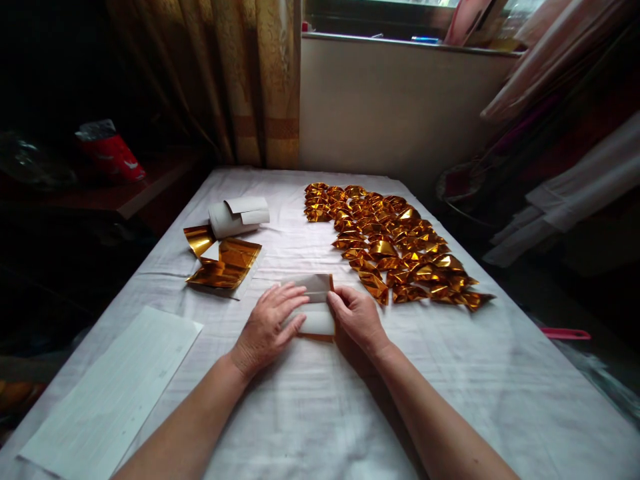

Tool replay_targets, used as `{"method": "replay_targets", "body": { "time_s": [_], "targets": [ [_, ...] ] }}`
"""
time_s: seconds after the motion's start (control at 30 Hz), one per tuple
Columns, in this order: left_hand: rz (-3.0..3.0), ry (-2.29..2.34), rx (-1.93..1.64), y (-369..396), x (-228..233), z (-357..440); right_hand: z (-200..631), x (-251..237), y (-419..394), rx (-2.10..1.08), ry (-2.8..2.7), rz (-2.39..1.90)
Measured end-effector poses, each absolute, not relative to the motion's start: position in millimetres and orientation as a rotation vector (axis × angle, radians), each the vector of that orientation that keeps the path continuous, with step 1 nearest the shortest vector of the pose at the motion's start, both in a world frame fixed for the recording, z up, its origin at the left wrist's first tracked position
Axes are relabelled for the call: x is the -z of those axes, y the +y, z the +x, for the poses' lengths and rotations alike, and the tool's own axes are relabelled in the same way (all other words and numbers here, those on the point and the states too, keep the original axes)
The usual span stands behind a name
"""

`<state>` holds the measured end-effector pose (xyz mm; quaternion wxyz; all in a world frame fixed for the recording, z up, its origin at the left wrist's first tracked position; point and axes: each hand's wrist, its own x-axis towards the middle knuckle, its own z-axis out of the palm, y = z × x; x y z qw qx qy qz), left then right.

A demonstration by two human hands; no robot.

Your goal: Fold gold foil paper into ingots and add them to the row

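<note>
A small sheet of gold foil paper [318,321] lies in front of me on the white cloth, its pale backing up and thin gold edges showing. Its near and far parts look folded over toward the middle. My left hand [273,325] rests on the sheet's left part with fingers stretched out and spread. At the right edge, my right hand [359,317] pinches the paper between thumb and fingers; some of those fingers are hidden. Beyond it to the right sit rows of folded gold foil pieces [384,249] with pointed ends.
Loose gold foil sheets [227,263] lie left of centre, beside a curled white roll [240,217]. A long pale strip of paper [115,393] is at the near left. The table [480,393] meets a wall and curtain [270,80]. Clothes [585,180] hang on the right.
</note>
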<state>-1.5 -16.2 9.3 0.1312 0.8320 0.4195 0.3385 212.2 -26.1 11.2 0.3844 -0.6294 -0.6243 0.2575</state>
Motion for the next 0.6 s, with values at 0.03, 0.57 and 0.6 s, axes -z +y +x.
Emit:
{"method": "replay_targets", "body": {
  "time_s": [0.03, 0.57, 0.6],
  "targets": [
    [2.507, 1.139, -0.867, -18, -10, -1, 213, -11, -25, -0.637, -1.605, -1.618],
    [2.582, 1.217, -0.411, -24, -4, 2, 243, 3, -40, -0.699, -1.900, -1.313],
    [2.574, 1.218, -0.410, -24, -4, 2, 244, 1, -42, -0.660, -1.954, -1.310]
  ]
}}
